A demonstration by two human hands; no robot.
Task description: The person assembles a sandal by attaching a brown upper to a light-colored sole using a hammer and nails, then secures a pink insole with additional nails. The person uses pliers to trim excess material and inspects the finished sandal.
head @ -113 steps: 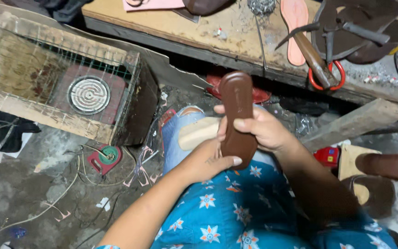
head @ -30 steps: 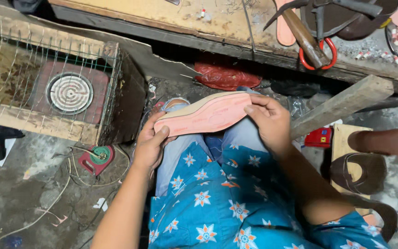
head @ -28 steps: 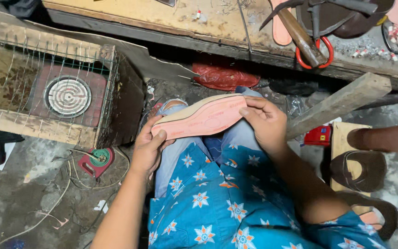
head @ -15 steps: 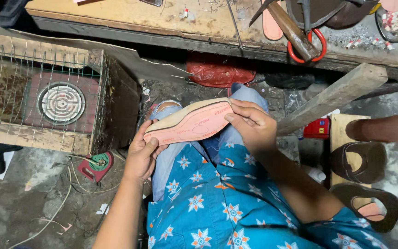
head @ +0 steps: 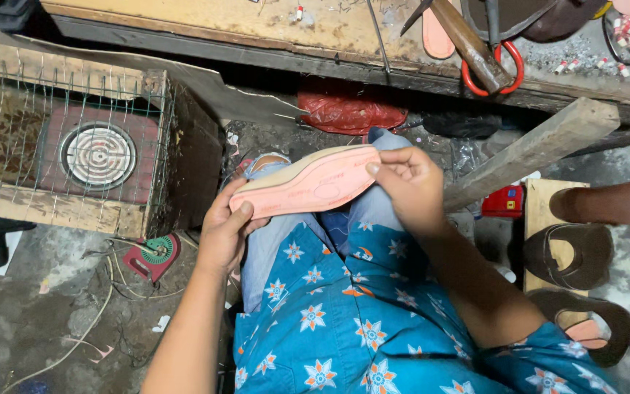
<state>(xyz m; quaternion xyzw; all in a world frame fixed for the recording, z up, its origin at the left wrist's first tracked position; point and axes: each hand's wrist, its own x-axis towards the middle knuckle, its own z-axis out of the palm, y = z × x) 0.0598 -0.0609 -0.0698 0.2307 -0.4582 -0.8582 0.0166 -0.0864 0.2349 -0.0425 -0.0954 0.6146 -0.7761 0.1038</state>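
Rough grey concrete floor (head: 52, 306), stained and littered with loose wires and scraps, dim overall with light falling from above. A worn wooden table (head: 257, 29) runs along the top edge, its surface scratched and dusty; a wooden plank (head: 534, 149) leans out from under its right part. At left on the floor sits a wooden crate (head: 74, 211) covered with wire mesh, a round coil heater (head: 98, 155) inside on a red base.

the brown shoe sole that stood up tall in the hands has been flipped and laid flat, so now the pink sole (head: 306, 190) faces up, with the left hand (head: 225, 233) and right hand (head: 411, 188) at its ends.
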